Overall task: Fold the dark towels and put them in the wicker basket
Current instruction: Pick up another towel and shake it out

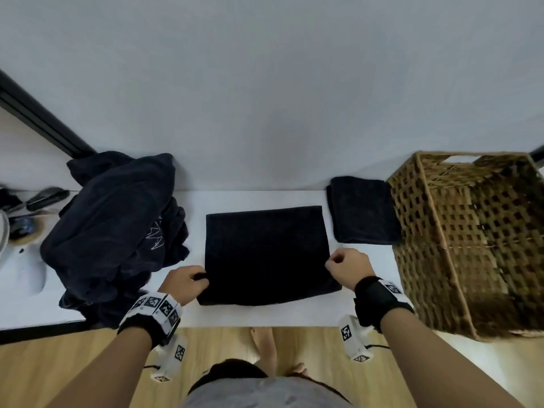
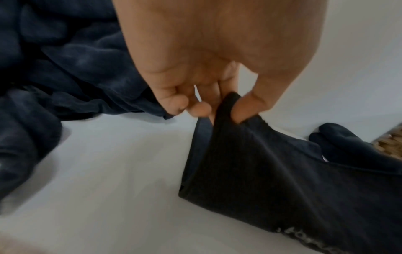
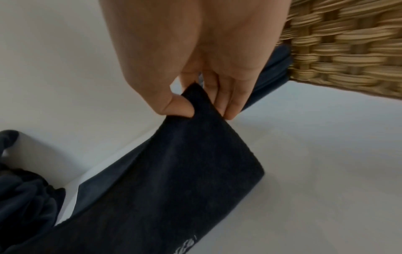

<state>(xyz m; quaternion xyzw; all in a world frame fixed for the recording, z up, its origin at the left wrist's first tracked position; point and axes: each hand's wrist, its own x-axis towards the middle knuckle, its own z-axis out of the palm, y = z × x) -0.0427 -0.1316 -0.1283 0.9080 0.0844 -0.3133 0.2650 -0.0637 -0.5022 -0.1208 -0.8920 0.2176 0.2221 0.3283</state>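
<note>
My left hand point(image 1: 185, 281) and right hand point(image 1: 348, 267) each pinch a near corner of the dark towel point(image 1: 266, 251) on the white table point(image 1: 265, 315); its pale lettering is unreadable. A folded towel point(image 1: 363, 212) touches the wicker basket point(image 1: 471, 242).

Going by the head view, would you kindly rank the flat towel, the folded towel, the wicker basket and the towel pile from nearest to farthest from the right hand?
1. Flat towel: pinched by the right hand.
2. Folded towel: just behind.
3. Wicker basket: right; nearly tied with the folded towel.
4. Towel pile: far left.
</note>
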